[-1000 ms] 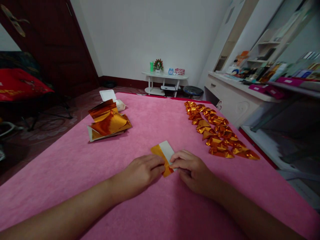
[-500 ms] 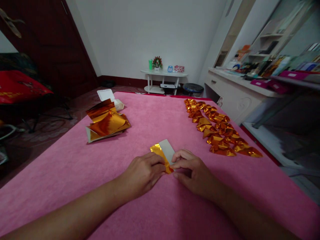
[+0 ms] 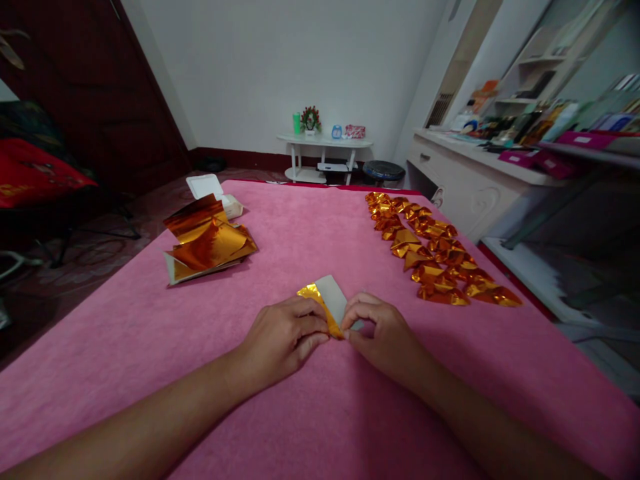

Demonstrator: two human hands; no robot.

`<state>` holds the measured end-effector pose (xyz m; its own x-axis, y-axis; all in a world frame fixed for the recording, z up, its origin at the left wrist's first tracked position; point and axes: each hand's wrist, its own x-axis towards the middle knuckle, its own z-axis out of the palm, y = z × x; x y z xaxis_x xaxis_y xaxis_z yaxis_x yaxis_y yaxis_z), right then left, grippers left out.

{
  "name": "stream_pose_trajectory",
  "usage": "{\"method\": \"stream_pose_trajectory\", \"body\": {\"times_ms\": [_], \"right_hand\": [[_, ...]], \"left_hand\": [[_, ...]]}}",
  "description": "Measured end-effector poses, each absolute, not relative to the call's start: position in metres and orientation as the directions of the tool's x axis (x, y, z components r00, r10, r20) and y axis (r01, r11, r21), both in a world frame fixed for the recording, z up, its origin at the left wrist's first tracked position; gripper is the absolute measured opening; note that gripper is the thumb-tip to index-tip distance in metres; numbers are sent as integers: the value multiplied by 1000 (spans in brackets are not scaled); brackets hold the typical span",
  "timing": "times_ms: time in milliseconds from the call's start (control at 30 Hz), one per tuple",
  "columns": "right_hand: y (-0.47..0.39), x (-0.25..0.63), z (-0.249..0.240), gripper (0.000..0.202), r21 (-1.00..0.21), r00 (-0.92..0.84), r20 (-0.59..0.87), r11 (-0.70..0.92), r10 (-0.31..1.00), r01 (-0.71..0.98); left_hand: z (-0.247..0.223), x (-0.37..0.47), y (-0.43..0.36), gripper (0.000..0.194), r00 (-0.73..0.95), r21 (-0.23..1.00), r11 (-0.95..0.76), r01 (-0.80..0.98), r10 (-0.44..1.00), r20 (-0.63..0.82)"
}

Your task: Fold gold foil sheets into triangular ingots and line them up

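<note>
A sheet of gold foil paper (image 3: 332, 297) lies on the pink cloth, its pale back up and its left edge folded over to show a gold strip. My left hand (image 3: 287, 333) grips the folded strip on its left side, thumb and fingers closed on it. At the lower right corner of the sheet, my right hand (image 3: 383, 333) pinches the paper between thumb and fingertips. A stack of gold foil sheets (image 3: 213, 247) lies at the left. To the right, several folded gold foil pieces (image 3: 425, 247) sit in rows.
A pink cloth (image 3: 310, 227) covers the table. Behind the foil stack is an open white box (image 3: 205, 187). A white side table (image 3: 325, 141) and a black stool (image 3: 384, 171) stand beyond. At the right is a cluttered white dresser (image 3: 460, 153).
The gold strip looks narrower near its lower end, and my right thumb has come in against the corner. My left thumb now shows along the near edge. The view has shifted slightly.
</note>
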<state>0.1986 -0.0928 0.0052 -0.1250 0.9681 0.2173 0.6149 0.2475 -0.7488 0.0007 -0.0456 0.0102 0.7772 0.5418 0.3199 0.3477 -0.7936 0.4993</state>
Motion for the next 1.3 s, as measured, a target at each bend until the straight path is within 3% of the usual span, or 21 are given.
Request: {"method": "stream_pose_trajectory", "body": {"times_ms": [633, 1300], "right_hand": [[-95, 198, 6, 22, -748, -169, 195, 258, 966, 612], [-97, 197, 6, 21, -702, -175, 233, 290, 956, 650]], "left_hand": [[12, 15, -39, 9, 640, 650, -569, 503, 751, 162], [8, 18, -43, 11, 583, 627, -535, 566, 798, 154]]}}
